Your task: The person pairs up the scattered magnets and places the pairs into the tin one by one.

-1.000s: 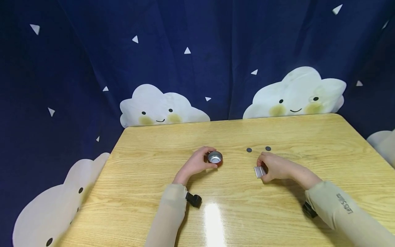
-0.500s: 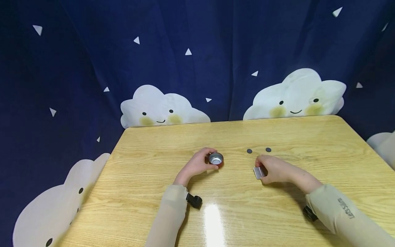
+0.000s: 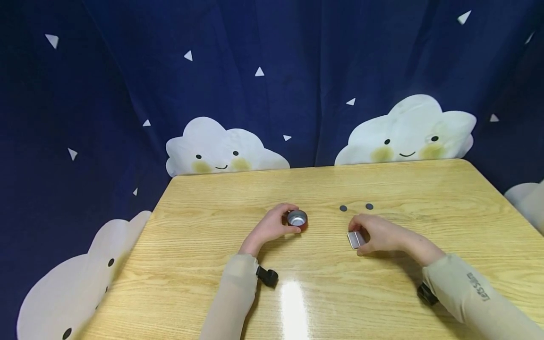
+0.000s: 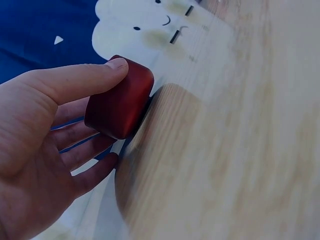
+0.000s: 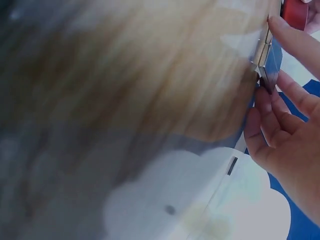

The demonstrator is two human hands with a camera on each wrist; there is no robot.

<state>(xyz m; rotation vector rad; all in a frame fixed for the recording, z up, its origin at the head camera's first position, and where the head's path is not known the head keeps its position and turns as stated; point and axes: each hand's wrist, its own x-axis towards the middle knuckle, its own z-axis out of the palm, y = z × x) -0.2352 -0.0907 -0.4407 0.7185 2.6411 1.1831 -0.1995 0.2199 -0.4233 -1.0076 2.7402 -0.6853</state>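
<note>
My left hand (image 3: 272, 225) grips a small red metal cup (image 4: 122, 102) from its left side, thumb and fingers on opposite sides. The cup stands upright on the table, and its silver inside (image 3: 297, 218) faces up with nothing visible in it. Farther right, my right hand (image 3: 380, 234) pinches a small silver rectangular piece (image 3: 352, 240) with a seam across it, low over the table. Part of that piece is hidden by the fingers; in the right wrist view its shiny plate (image 5: 271, 65) shows between thumb and fingers.
Two small dark discs, a left disc (image 3: 343, 208) and a right disc (image 3: 369, 206), lie on the wooden table (image 3: 204, 212) just beyond my right hand. A navy curtain (image 3: 255, 28) with printed clouds hangs behind the far edge.
My right hand has shifted slightly left and toward me with the silver piece. The left hand keeps its grip on the cup in nearly the same place.
</note>
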